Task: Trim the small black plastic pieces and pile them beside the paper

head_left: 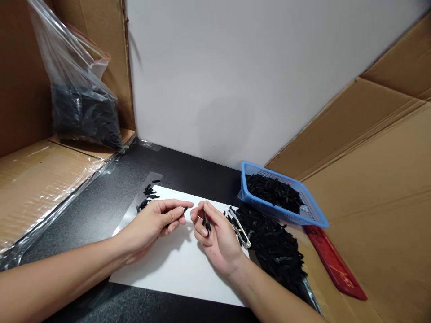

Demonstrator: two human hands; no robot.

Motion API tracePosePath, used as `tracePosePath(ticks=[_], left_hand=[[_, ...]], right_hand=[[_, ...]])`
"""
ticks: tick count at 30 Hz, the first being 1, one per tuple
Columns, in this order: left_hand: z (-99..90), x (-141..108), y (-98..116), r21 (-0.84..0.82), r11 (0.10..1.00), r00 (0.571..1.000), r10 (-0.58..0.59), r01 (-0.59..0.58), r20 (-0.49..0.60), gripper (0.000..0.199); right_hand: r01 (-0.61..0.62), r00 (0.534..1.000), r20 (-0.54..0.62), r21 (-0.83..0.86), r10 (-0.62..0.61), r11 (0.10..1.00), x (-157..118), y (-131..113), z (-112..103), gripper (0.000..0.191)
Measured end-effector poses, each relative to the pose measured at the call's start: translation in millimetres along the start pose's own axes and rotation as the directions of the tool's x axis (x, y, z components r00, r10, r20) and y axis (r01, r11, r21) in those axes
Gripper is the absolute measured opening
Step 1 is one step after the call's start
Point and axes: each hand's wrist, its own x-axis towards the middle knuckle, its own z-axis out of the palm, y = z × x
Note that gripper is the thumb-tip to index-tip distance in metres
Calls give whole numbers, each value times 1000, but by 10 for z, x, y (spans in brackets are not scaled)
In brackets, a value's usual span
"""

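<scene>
My left hand (160, 222) pinches a small black stick-like piece (185, 209) between thumb and forefinger above a white sheet (178, 264). Facing it, a small gap away, my right hand (218, 237) is curled around several similar black pieces (206, 222). What exactly these pieces are I cannot make out. Beside my right hand lies a pale, narrow, frame-like object (240, 229), partly hidden among black pieces. A large heap of black pieces (272, 246) spreads to its right. A smaller group of pieces (150, 192) sits at the sheet's upper left corner, beyond my left hand.
A blue plastic basket (284, 214) of black pieces stands at the back right, beside a red flat object (336, 264). At the back left, a clear zip bag (85, 112) of dark contents leans on cardboard (50, 179). A white wall (215, 80) rises behind the black tabletop (188, 163).
</scene>
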Motion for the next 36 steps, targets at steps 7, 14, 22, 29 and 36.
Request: tracePosePath(ticks=[7, 14, 22, 29, 36], left_hand=[[13, -36, 24, 51, 999, 1000, -5, 5, 8, 37], [7, -29, -12, 97, 994, 997, 48, -53, 52, 36], [4, 10, 12, 36, 999, 1000, 29, -30, 12, 22], [30, -31, 15, 60, 998, 997, -37, 33, 73, 25], [37, -46, 6, 104, 994, 992, -58, 47, 108, 32]], right_hand=[[-9, 1000, -21, -196, 5, 981, 6, 22, -5, 30], [34, 998, -32, -296, -46, 954, 17, 36, 1, 31], [68, 994, -69, -214, -84, 975, 36, 36, -53, 32], [112, 987, -89, -224, -135, 968, 27, 43, -41, 27], [105, 990, -71, -229, -125, 968, 22, 35, -25, 33]])
